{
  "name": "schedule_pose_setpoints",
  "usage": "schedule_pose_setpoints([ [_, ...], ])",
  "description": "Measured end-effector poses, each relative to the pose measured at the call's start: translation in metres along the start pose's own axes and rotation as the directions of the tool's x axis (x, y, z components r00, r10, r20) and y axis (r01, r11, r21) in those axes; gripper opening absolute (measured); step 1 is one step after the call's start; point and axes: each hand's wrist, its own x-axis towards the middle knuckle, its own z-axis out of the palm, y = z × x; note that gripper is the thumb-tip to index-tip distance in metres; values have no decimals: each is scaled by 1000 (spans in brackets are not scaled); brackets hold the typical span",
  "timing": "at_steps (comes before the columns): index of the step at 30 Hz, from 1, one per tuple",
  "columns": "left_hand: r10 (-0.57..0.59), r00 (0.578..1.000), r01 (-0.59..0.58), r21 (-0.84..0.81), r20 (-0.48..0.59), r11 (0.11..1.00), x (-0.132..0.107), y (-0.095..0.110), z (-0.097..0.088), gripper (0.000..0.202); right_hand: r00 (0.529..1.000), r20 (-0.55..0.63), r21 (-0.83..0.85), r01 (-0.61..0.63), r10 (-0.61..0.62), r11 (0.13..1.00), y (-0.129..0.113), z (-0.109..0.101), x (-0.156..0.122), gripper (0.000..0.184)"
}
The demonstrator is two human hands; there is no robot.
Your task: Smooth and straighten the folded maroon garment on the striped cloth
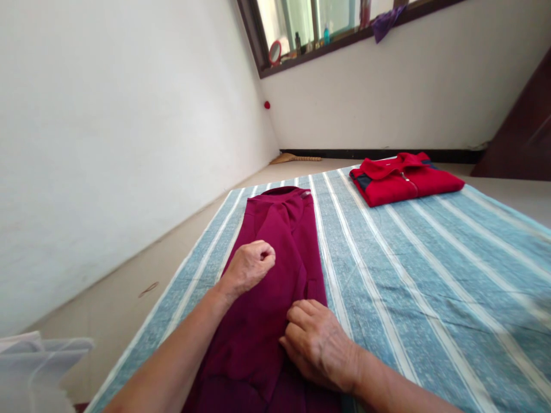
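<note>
A maroon garment [279, 241] lies folded lengthwise on a blue and white striped cloth [430, 269]. My left hand [249, 265] rests on the garment's middle with its fingers curled into a loose fist, pinching the fabric. My right hand [316, 341] presses on the garment's right edge nearer to me, fingers bent and closed against the cloth. A folded red jacket with a zip [402, 178] lies at the far right of the striped cloth, well away from both hands.
A white wall runs along the left, with bare floor [142, 269] beside the cloth. A window sill [327, 43] at the back holds bottles, a small round mirror and a purple cloth. A broom [297, 158] lies by the far wall. Something white [38, 361] sits at the lower left.
</note>
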Motion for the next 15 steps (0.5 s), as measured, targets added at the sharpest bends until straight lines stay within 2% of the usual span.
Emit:
schedule_pose_setpoints([
  [3,-86,996,85,-23,-16,996,-11,-22,-14,19,1000,1,1,2,-2,1000,0,0,0,21],
  [6,-107,993,110,-67,47,992,-20,-22,-13,21,1000,4,-4,5,-5,1000,0,1,0,22],
  [12,91,982,-76,-90,167,993,-11,27,18,14,1000,-15,-14,11,-12,1000,0,2,-1,23],
  [15,119,970,-110,-50,211,993,1,46,32,13,999,-28,-16,15,-16,1000,0,2,-1,22],
])
